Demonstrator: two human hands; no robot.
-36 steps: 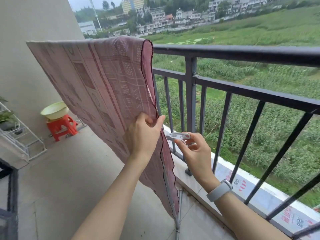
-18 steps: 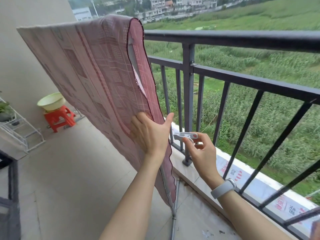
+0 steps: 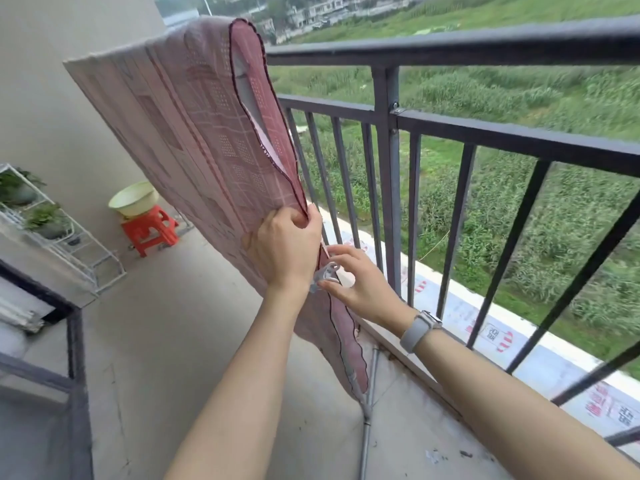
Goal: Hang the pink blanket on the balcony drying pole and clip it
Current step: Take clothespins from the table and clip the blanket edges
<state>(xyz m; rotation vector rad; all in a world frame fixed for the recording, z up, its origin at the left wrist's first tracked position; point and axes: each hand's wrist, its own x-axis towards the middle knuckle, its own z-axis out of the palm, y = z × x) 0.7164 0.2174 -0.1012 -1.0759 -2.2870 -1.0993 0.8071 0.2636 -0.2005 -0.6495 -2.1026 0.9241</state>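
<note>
Home balcony, dark metal railing (image 3: 450, 50), plant rack (image 3: 52, 237), fields beyond

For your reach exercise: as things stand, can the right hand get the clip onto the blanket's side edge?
Probably yes: the right hand holds the clip right at the blanket edge that the left hand grips, nothing between.

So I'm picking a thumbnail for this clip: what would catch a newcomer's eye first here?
The pink blanket draped high across the left half stands out first. Just below its middle, at its near edge, the left hand grips the cloth while the right hand brings a white clip against it. Behind them the dark railing frames green fields on the right.
</note>
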